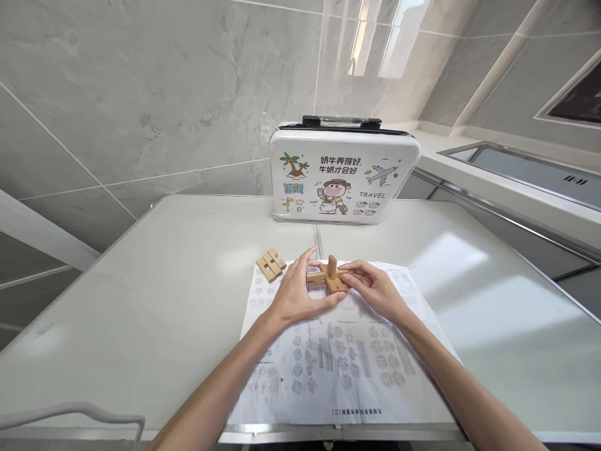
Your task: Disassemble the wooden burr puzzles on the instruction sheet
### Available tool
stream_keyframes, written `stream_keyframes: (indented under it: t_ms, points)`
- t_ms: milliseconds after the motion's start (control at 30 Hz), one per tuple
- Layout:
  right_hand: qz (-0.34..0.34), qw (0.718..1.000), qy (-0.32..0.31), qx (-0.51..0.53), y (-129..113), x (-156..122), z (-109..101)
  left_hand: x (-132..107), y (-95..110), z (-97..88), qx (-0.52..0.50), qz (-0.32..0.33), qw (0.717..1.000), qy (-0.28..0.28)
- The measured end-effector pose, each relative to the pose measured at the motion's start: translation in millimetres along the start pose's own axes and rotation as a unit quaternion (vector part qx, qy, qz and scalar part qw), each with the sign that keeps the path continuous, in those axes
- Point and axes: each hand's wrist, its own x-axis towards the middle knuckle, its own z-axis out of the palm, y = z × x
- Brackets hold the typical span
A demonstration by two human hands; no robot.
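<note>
Near its front edge, the white table (141, 313) is spreading out on both sides of a printed paper (282, 407). Above that, the left hand (295, 291) is curling round and holding a brown wooden cross (332, 269), the right hand (373, 285) is pinching its side, and both are hiding bits of it.

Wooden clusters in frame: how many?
2. A crossed cluster sits between the left hand and right hand; a flatter cluster lies just left of the left hand. Loose pieces behind the hands may be hidden.
</note>
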Motion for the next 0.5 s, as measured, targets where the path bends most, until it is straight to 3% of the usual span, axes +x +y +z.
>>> stream_keyframes:
  t_ms: [500]
  points:
    - [-0.031, 0.999, -0.013, 0.010, 0.8, -0.3, -1.2, -0.2, 5.0, 1.5, -0.098, 0.029, 0.995, 0.011]
